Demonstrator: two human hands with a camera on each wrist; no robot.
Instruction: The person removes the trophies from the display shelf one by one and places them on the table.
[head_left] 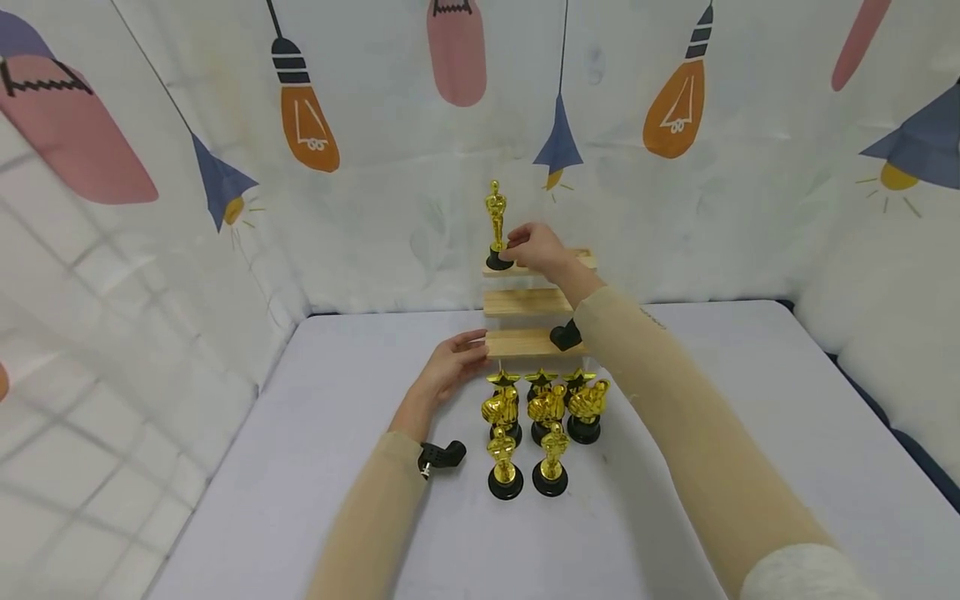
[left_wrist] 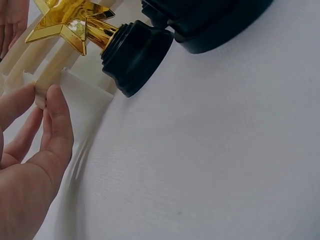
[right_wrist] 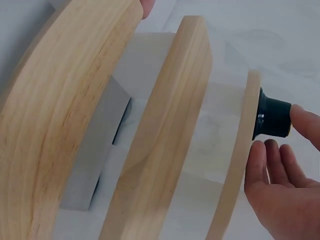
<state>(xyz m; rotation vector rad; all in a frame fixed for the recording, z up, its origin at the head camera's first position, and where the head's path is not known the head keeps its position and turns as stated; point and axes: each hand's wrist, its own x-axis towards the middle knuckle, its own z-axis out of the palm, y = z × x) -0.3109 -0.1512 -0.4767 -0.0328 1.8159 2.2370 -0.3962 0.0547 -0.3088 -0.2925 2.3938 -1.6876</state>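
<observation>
A gold figure trophy [head_left: 497, 218] with a black base [right_wrist: 272, 116] stands upright at the left end of the top tier of a wooden three-tier display stand [head_left: 525, 302]. My right hand [head_left: 537, 248] pinches this trophy low down, its thumb against the base in the right wrist view. Lower down, my left hand [head_left: 453, 364] grips the left end of the bottom plank [left_wrist: 49, 75] between thumb and fingers. Close by that hand in the left wrist view is a gold star trophy [left_wrist: 75, 22] with a black base.
In front of the stand, several gold trophies stand in rows on the white table [head_left: 345, 400]: star trophies [head_left: 540, 382] at the back, rounded ones [head_left: 547, 406] in the middle, two figure trophies [head_left: 553, 454] nearest. A patterned white curtain [head_left: 390, 183] hangs behind.
</observation>
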